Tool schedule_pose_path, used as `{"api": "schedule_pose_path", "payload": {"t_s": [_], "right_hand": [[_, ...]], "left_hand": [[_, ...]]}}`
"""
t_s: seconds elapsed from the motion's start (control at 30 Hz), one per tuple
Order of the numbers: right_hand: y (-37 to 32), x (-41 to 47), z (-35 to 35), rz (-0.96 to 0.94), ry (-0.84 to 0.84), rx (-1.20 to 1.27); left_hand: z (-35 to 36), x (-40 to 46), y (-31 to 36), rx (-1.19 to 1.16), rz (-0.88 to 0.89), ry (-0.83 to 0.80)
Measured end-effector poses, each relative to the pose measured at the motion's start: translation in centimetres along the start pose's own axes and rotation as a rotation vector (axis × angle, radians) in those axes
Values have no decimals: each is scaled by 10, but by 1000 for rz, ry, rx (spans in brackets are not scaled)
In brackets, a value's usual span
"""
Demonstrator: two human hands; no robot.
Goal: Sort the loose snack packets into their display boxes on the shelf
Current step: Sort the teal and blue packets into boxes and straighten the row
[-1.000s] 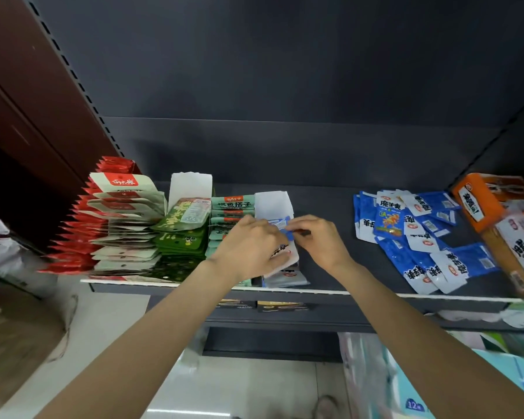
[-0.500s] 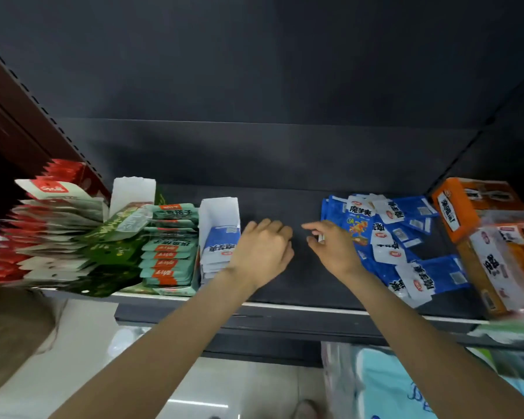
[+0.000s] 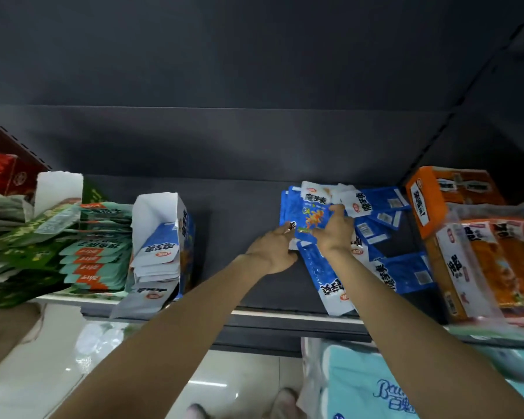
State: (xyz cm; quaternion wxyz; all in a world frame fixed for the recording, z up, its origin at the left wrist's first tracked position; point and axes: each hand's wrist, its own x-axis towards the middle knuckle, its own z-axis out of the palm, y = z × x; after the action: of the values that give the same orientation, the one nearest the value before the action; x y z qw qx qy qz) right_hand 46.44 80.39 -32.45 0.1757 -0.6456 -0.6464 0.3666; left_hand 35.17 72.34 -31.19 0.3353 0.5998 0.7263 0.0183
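Observation:
A loose heap of blue-and-white snack packets (image 3: 387,267) lies on the dark shelf (image 3: 242,225) at the right. Both my hands are at its left end. My right hand (image 3: 335,234) pinches a blue packet with an orange picture (image 3: 310,216), thumb on top. My left hand (image 3: 273,249) grips the lower left corner of the same packet. A white and blue display box (image 3: 164,234) stands open to the left, partly filled with matching packets.
Teal packets (image 3: 97,252), green packets (image 3: 22,246) and a red box (image 3: 3,173) fill the shelf's left end. Orange boxes (image 3: 454,201) and a clear-wrapped orange pack (image 3: 496,267) stand at the right. Tissue packs (image 3: 375,385) sit below the shelf.
Both hands left the display box and moved right to the loose blue heap, where they took hold of one packet. The view also swung right.

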Motion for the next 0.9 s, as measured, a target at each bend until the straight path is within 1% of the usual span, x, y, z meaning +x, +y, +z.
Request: {"api": "schedule_pose_path", "payload": {"t_s": [0.1,0.17,0.23,0.3,0.37,0.4,0.47,0.53,0.6,0.67,0.7,0.77,0.83,0.9], "right_hand": [[0,6,-1,119,-46,99],[-1,2,-5,115,-112,153],[-7,-12,-11,92,-148,303],[-15,-33,-19,43,-195,452],[-26,-54,-22,-53,-298,499],[-33,-65,-21,-102,-352,478],[-50,-84,-14,-193,-418,415],[-72,-102,-2,-299,-433,384],[-98,-121,11,-395,-447,405],[-126,-137,25,-462,-457,417],[-138,-142,33,-489,-447,400],[-155,-147,52,-532,-380,314],[-165,-150,70,-558,-269,193],[-166,-154,86,-592,-205,101]], "left_hand": [[-6,-6,1,-182,-1,26],[-9,-13,-2,-332,-34,58],[-12,-22,-12,-485,-85,155],[-20,-33,-23,-695,-132,297],[-32,-50,-33,-878,-110,421],[-40,-61,-36,-926,-68,473],[-57,-83,-44,-935,7,568],[-73,-109,-57,-930,75,633],[-88,-134,-73,-879,134,620],[-102,-159,-91,-764,157,579],[-108,-170,-101,-702,160,590],[-118,-191,-118,-615,186,685],[-126,-205,-134,-593,217,771],[-131,-213,-149,-572,236,760]]}}
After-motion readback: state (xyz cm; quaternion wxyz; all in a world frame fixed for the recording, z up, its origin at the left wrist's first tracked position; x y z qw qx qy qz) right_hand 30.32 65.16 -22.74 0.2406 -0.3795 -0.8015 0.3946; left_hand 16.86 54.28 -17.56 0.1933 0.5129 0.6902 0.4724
